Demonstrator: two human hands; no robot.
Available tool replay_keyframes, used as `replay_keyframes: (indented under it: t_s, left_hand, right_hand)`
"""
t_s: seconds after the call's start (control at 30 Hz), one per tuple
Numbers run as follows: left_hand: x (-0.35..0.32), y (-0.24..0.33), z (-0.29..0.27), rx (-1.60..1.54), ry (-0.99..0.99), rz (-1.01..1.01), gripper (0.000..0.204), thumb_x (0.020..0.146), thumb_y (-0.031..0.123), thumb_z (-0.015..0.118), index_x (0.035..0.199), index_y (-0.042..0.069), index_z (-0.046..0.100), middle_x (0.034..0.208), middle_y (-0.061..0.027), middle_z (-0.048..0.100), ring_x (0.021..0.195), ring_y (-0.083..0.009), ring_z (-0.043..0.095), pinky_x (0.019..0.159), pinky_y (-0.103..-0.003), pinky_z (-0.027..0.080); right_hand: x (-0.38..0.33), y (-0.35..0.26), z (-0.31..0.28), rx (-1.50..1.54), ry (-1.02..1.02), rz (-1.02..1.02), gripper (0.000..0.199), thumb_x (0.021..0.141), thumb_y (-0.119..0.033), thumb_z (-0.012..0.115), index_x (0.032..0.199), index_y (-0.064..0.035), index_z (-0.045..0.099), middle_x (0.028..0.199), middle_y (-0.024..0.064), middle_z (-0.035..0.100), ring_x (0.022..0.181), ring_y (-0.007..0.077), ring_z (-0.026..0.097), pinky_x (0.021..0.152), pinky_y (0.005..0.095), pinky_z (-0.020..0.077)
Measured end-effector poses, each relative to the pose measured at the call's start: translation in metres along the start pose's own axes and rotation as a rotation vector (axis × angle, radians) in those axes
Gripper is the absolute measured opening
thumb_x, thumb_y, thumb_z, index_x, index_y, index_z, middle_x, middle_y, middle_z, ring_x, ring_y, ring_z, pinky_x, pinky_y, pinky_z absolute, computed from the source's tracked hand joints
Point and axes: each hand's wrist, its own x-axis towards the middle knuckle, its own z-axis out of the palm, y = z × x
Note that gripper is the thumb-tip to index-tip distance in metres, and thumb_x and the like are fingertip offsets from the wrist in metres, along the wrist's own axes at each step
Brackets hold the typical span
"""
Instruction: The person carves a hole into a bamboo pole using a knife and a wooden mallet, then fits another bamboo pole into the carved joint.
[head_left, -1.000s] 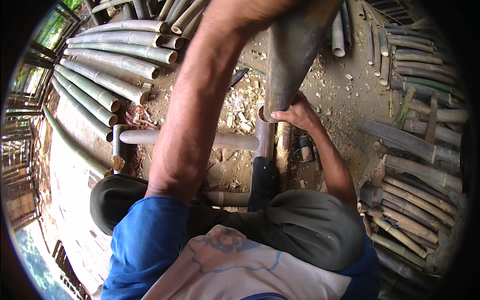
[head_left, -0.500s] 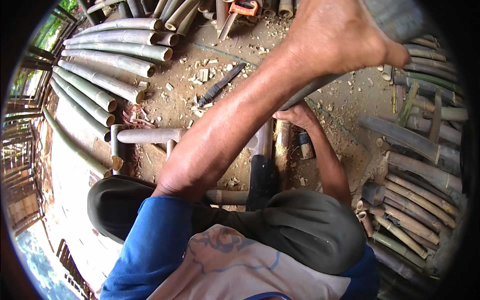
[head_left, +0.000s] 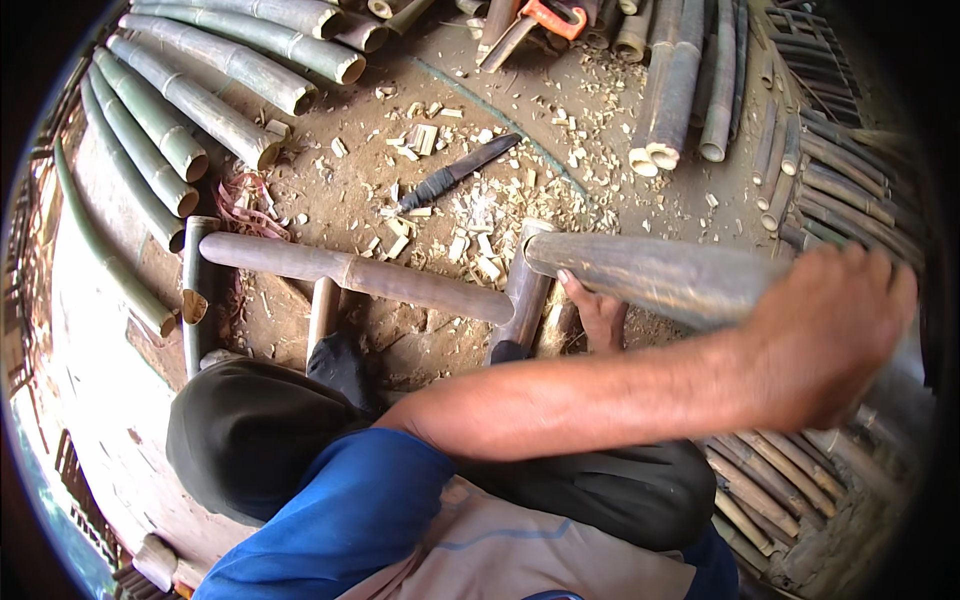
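Observation:
A thick grey-brown bamboo pole [head_left: 650, 272] reaches rightward from a short bamboo post [head_left: 527, 290], its near end against that post. My left arm crosses over to the right, and my left hand [head_left: 835, 335] is closed round the pole's far part, slightly blurred. Under the pole's near end, my right hand [head_left: 598, 315] holds it from below, the thumb against its side and the other fingers mostly hidden. From the same post a bamboo crossbar [head_left: 360, 278] runs left to another upright post [head_left: 195, 290]. A thin upright piece [head_left: 322, 310] meets the crossbar from below.
A knife [head_left: 460, 172] with a wrapped handle lies among wood chips beyond the crossbar. An orange-handled saw [head_left: 545, 22] rests at the far side. Several green bamboo poles [head_left: 190, 90] lie at far left, other poles [head_left: 680, 90] at far right, and cut lengths [head_left: 765, 485] at near right.
My left hand has swung down and toward me on the right, bringing the bamboo pole from steeply angled to lying nearly straight across. My view has shifted, showing more of the crossbar.

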Motion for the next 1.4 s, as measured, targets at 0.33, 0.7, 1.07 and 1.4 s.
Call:
replay_keyframes:
  t_s: [0.33, 0.7, 1.07, 1.4]
  left_hand:
    - [-0.021, 0.019, 0.026, -0.052, 0.272, -0.045, 0.032, 0.075, 0.018, 0.067, 0.099, -0.003, 0.063, 0.083, -0.0099, 0.059, 0.081, -0.0254, 0.060, 0.071, -0.042, 0.047]
    - [-0.012, 0.006, 0.005, -0.041, 0.190, 0.011, 0.038, 0.078, 0.020, 0.067, 0.103, -0.008, 0.064, 0.096, -0.0173, 0.063, 0.091, -0.0285, 0.061, 0.082, -0.041, 0.049]
    - [-0.012, -0.003, -0.087, -0.176, 0.135, 0.028, 0.054, 0.054, 0.009, 0.081, 0.095, -0.006, 0.049, 0.083, -0.0229, 0.056, 0.074, -0.0439, 0.060, 0.067, -0.051, 0.049]
    - [-0.018, 0.026, -0.151, -0.227, 0.562, -0.066, 0.064, 0.063, 0.009, 0.085, 0.117, -0.001, 0.051, 0.100, -0.0118, 0.065, 0.091, -0.0219, 0.065, 0.081, -0.036, 0.055]
  right_hand:
    - [0.001, 0.003, 0.006, -0.222, 0.096, -0.088, 0.083, 0.069, -0.017, 0.083, 0.139, -0.0049, 0.042, 0.133, 0.0128, 0.046, 0.125, 0.0254, 0.049, 0.109, 0.0421, 0.0424]
    - [0.006, -0.006, 0.000, -0.279, 0.091, -0.132, 0.076, 0.075, -0.022, 0.084, 0.138, -0.0022, 0.045, 0.132, 0.0116, 0.050, 0.119, 0.0241, 0.052, 0.103, 0.0401, 0.0468]
    - [0.026, 0.035, 0.030, -0.159, 0.040, -0.087, 0.088, 0.076, -0.022, 0.086, 0.146, 0.0016, 0.038, 0.127, 0.0198, 0.056, 0.121, 0.0302, 0.055, 0.107, 0.0420, 0.0441]
    - [-0.001, 0.045, 0.007, -0.508, 0.245, -0.161, 0.092, 0.072, -0.021, 0.089, 0.145, 0.0036, 0.038, 0.128, 0.0246, 0.057, 0.124, 0.0352, 0.055, 0.107, 0.0422, 0.0431]
